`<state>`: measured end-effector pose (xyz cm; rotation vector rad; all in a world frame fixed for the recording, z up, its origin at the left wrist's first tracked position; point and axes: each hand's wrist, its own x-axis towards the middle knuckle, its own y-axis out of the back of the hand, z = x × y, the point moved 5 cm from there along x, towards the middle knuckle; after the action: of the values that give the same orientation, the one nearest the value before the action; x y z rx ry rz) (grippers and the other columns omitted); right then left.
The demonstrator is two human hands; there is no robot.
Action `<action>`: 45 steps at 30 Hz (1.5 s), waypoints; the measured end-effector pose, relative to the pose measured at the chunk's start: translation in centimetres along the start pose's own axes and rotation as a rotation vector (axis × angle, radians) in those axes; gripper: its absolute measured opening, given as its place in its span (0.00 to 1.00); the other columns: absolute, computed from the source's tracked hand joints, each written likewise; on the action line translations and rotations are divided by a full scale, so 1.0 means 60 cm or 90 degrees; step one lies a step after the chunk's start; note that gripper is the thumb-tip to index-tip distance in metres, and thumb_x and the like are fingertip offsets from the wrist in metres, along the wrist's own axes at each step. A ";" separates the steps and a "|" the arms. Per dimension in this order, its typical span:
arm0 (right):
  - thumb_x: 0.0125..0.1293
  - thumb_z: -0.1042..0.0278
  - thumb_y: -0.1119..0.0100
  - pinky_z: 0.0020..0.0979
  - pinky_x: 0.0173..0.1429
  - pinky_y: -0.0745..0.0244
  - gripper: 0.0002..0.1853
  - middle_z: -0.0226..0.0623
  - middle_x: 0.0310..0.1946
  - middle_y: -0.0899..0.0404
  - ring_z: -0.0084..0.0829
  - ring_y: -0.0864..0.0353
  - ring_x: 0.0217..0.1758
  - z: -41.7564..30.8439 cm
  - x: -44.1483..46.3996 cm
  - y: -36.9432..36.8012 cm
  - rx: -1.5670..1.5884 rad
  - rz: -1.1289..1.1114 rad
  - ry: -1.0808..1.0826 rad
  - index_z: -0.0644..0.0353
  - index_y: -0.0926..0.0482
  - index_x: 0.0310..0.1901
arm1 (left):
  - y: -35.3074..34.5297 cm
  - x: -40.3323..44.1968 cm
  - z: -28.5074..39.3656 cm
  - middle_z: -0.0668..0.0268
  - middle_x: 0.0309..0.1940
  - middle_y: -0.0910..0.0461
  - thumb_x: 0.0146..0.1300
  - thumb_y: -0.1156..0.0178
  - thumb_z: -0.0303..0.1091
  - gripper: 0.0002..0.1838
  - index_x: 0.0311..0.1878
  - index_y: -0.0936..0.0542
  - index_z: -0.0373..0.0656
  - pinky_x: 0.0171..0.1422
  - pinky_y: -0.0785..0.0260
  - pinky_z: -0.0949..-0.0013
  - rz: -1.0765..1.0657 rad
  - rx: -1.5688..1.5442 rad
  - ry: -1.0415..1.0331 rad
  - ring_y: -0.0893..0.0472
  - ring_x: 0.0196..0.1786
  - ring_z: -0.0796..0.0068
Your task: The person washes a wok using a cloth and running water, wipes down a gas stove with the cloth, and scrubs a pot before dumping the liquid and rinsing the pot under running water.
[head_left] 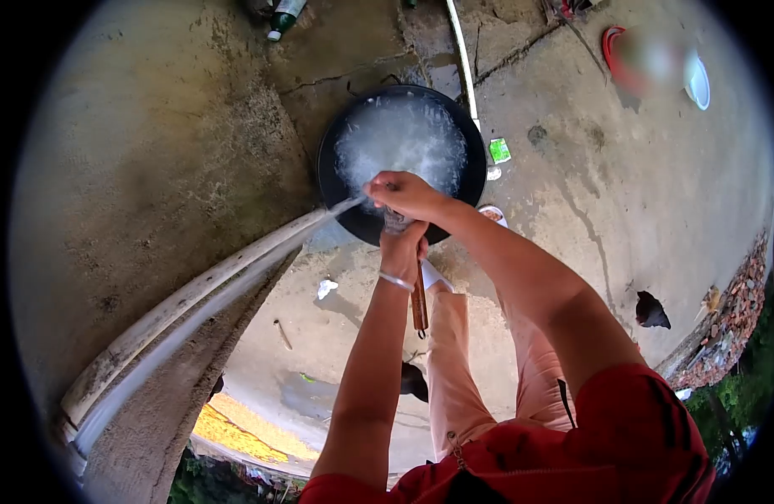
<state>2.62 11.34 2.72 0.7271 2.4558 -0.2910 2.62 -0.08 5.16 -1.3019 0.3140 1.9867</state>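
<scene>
My left hand [402,245], with a pale bangle at the wrist, is closed around a wooden-handled utensil whose handle [419,304] points back towards me and ends in a small metal loop. A grey, wet part [396,220] shows between my two hands, but its shape is mostly hidden. Just beyond it, my right hand [406,195] is closed, fingers curled; what they grip is hidden. Both hands are over the near side of a black wok [330,172] on the ground, holding churning, foamy water [401,139]. A stream of water [346,204] reaches my right fingers from the left.
A pale pipe [194,279] runs along the left beside the stream. Around the wok lie a green packet [499,150] and white scrap [326,288]. A green bottle [283,18], thin white pipe [462,50] and red basin [612,52] are farther off. Dark birds [652,311] appear lower right.
</scene>
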 end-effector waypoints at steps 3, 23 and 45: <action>0.61 0.36 0.51 0.35 0.50 0.23 0.32 0.46 0.57 0.31 0.35 0.31 0.61 -0.115 -0.067 0.055 -0.041 -0.364 -0.093 0.48 0.29 0.61 | -0.047 -0.057 0.021 0.69 0.31 0.25 0.62 0.43 0.34 0.10 0.44 0.27 0.43 0.21 0.44 0.83 -0.267 -0.327 0.083 0.34 0.21 0.86; 0.60 0.70 0.50 0.42 0.37 0.26 0.05 0.42 0.24 0.24 0.48 0.22 0.29 0.047 -0.048 -0.034 0.102 -0.011 -0.093 0.59 0.27 0.35 | 0.045 0.053 -0.112 0.56 0.19 0.23 0.50 0.37 0.36 0.10 0.24 0.24 0.39 0.25 0.33 0.63 0.093 0.277 -0.139 0.22 0.22 0.60; 0.58 0.45 0.42 0.38 0.50 0.26 0.29 0.40 0.41 0.21 0.44 0.22 0.45 -0.878 -0.366 -0.179 -0.867 0.018 0.747 0.56 0.29 0.55 | 0.391 -0.436 -0.212 0.63 0.14 0.26 0.43 0.29 0.41 0.17 0.24 0.22 0.36 0.20 0.34 0.66 0.215 0.333 0.111 0.27 0.14 0.70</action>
<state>-11.75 11.25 59.01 0.2421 2.6547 2.1208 1.18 -35.19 17.90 -1.1256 1.1193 1.8718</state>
